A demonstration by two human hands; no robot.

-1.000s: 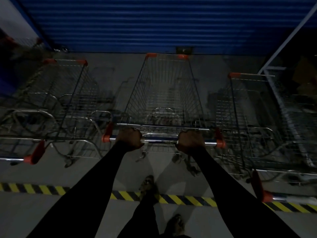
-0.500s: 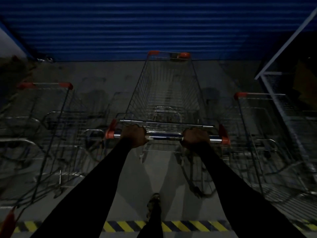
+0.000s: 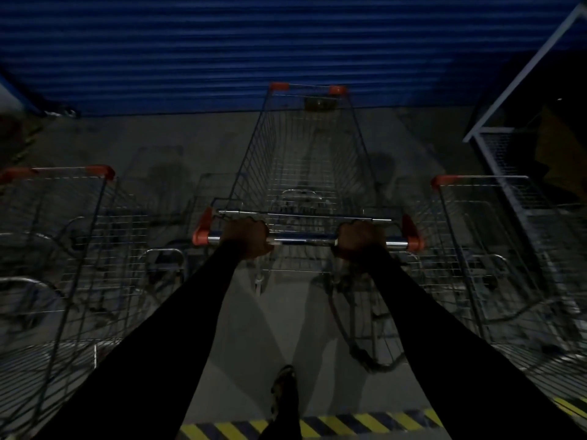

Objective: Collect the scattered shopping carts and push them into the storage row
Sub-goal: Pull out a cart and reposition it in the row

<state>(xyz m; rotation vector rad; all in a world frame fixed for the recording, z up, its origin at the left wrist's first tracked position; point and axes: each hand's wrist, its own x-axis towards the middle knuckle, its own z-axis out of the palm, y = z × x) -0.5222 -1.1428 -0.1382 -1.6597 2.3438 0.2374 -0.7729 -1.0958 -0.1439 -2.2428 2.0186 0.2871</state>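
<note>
A person in black sleeves (image 3: 165, 338) holds a wire cart (image 3: 305, 160) by its handle (image 3: 301, 241) in a dim storage bay. The left hand (image 3: 246, 238) is wrapped around the bar near its left end and the right hand (image 3: 359, 238) near its right end. Each grip is clamped on the handle, knuckles up, with a stretch of bare chrome bar between them. Orange caps (image 3: 413, 239) mark both ends of the handle and the two far corners of the basket.

The cart stands on the concrete floor (image 3: 270, 328) with its nose pointed at a blue ribbed shutter (image 3: 254, 49). Its far end is close to the shutter's foot; whether the two touch cannot be told in the low light. It sits between a left cart (image 3: 73, 236) and a right cart (image 3: 495, 249), both roughly parallel to it and both set further back from the shutter. A narrow gap of floor separates each from the cart in hand.

Along the far right edge runs a white metal frame (image 3: 521, 74) with mesh panels below it. A yellow-and-black striped line (image 3: 349, 422) crosses the floor at the bottom. One shoe (image 3: 284, 389) is planted just beyond the line, between the outstretched arms.
</note>
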